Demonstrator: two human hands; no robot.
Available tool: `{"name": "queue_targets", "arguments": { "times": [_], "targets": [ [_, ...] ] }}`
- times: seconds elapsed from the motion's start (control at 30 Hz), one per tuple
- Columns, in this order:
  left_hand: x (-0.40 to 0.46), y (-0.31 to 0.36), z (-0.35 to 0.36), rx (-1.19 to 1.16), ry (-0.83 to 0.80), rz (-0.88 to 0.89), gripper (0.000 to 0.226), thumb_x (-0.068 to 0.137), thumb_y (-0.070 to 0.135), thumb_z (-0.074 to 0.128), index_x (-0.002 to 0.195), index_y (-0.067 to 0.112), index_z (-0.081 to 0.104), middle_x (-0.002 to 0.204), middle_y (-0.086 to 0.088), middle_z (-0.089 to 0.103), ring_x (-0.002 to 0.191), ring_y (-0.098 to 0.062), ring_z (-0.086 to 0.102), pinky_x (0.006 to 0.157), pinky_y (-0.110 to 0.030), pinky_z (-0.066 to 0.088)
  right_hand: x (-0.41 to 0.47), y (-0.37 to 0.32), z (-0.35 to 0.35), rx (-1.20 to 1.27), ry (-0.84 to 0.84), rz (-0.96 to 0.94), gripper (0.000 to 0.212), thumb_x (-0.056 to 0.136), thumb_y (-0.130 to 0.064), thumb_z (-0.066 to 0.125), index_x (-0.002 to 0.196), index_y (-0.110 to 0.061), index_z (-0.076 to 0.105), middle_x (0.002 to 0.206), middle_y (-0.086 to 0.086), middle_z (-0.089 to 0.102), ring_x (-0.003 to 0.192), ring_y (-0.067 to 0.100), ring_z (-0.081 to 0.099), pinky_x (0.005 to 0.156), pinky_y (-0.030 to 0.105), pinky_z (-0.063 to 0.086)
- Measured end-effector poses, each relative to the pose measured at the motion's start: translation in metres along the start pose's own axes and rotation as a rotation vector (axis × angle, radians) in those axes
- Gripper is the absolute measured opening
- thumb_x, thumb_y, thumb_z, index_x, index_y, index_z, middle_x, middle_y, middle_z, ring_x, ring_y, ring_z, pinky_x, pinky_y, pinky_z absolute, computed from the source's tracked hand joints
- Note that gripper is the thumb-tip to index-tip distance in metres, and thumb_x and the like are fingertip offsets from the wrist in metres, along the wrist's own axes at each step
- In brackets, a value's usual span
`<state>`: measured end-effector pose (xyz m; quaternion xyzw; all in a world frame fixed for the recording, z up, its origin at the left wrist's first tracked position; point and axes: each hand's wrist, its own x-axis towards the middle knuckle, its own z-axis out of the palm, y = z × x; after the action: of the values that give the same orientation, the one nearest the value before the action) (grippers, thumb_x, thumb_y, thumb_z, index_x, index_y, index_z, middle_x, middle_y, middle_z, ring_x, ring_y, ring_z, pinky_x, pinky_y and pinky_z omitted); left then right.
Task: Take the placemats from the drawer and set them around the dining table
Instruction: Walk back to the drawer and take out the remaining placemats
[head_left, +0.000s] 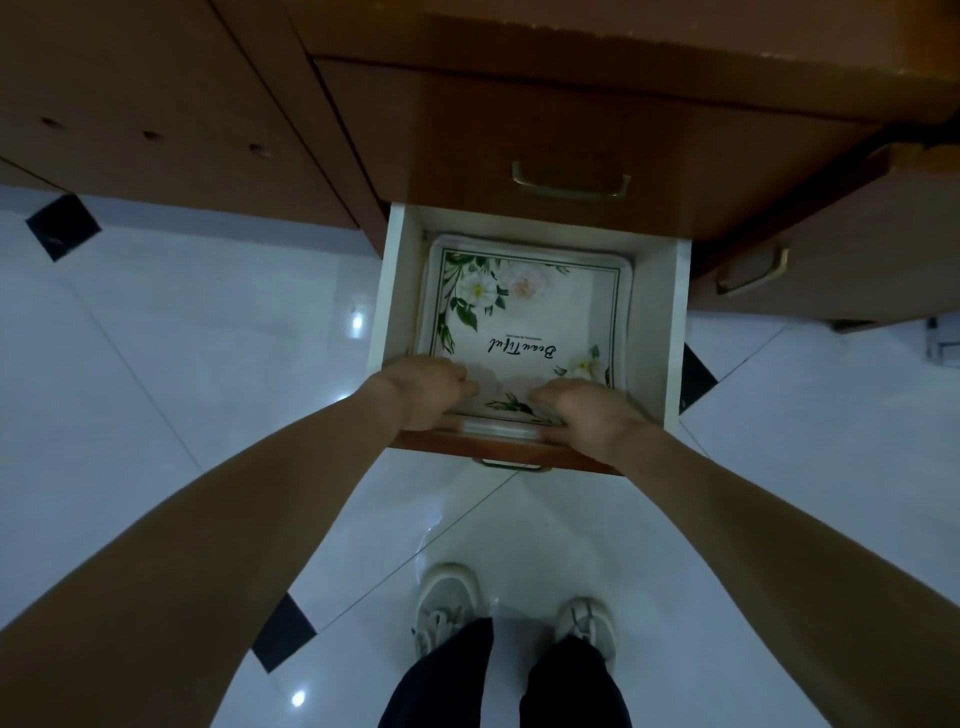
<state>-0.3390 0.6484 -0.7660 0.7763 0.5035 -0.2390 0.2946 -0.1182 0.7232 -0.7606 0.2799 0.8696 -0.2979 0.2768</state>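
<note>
Both hands reach down into an open drawer. The left hand (423, 392) grips the near left edge of a stack of white, square placemats printed with flowers and green leaves (535, 317), its fingers curled over the top mat. The right hand (584, 413) grips the near right edge of the same stack, fingers curled down behind the drawer front. The two hands are apart, with the near edge of the mats showing between them.

The placemats lie flat inside the white-walled wooden drawer with a brown front (397, 291), filling most of its floor; the top one carries a dark script word and a thin dark border line. The drawer is pulled out from a brown wooden cabinet (519, 119), below a closed drawer with a brass bar handle (570, 182).

Below, the person's pale sneakers (447, 605) stand on a glossy white tiled floor with small black diamond insets (156, 332).
</note>
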Motion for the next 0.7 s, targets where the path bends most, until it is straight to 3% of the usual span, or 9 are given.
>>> {"name": "queue_targets", "arguments": {
  "times": [0.13, 0.27, 0.47, 0.53, 0.7],
  "targets": [
    [0.002, 0.0, 0.004, 0.106, 0.012, 0.048, 0.042, 0.099, 0.041, 0.037, 0.133, 0.017, 0.041, 0.117, -0.009, 0.055, 0.101, -0.024, 0.052, 0.071, -0.029, 0.037, 0.005, 0.001, -0.001, -0.151, -0.009, -0.083, 0.035, 0.092, -0.04, 0.053, 0.117, -0.015, 0.054, 0.111, 0.006, 0.057, 0.102, 0.025, 0.054, 0.077, 0.035, 0.049],
    [0.003, 0.004, 0.002, 0.149, -0.014, 0.026, 0.038, 0.097, 0.016, 0.042, 0.135, 0.013, 0.037, 0.118, -0.013, 0.054, 0.103, -0.027, 0.053, 0.07, -0.03, 0.035, 0.009, 0.002, 0.002, -0.191, 0.019, -0.099, 0.03, 0.093, -0.034, 0.051, 0.115, -0.014, 0.055, 0.109, 0.007, 0.057, 0.1, 0.025, 0.054, 0.075, 0.035, 0.048],
    [0.002, -0.007, 0.014, -0.031, -0.052, 0.022, 0.049, 0.098, 0.052, 0.034, 0.134, 0.019, 0.04, 0.127, -0.007, 0.048, 0.113, -0.024, 0.047, 0.092, -0.038, 0.042, 0.011, 0.01, 0.009, 0.083, -0.064, -0.056, 0.052, 0.094, -0.043, 0.053, 0.138, -0.016, 0.047, 0.135, 0.005, 0.05, 0.119, 0.023, 0.048, 0.097, 0.03, 0.039],
    [0.004, -0.007, 0.012, 0.038, -0.044, 0.058, 0.049, 0.098, 0.049, 0.034, 0.134, 0.017, 0.039, 0.128, -0.009, 0.047, 0.113, -0.025, 0.047, 0.09, -0.037, 0.041, 0.011, 0.013, 0.01, 0.075, -0.06, -0.061, 0.054, 0.093, -0.046, 0.054, 0.138, -0.018, 0.047, 0.137, 0.004, 0.049, 0.119, 0.023, 0.047, 0.1, 0.031, 0.038],
    [0.007, 0.003, 0.005, 0.23, 0.07, 0.181, 0.038, 0.101, 0.027, 0.036, 0.135, 0.011, 0.033, 0.124, -0.013, 0.053, 0.108, -0.026, 0.049, 0.09, -0.034, 0.039, 0.015, 0.011, 0.009, -0.04, 0.01, -0.111, 0.047, 0.092, -0.045, 0.055, 0.129, -0.017, 0.051, 0.123, 0.005, 0.055, 0.107, 0.023, 0.051, 0.089, 0.034, 0.045]
  ]
}}
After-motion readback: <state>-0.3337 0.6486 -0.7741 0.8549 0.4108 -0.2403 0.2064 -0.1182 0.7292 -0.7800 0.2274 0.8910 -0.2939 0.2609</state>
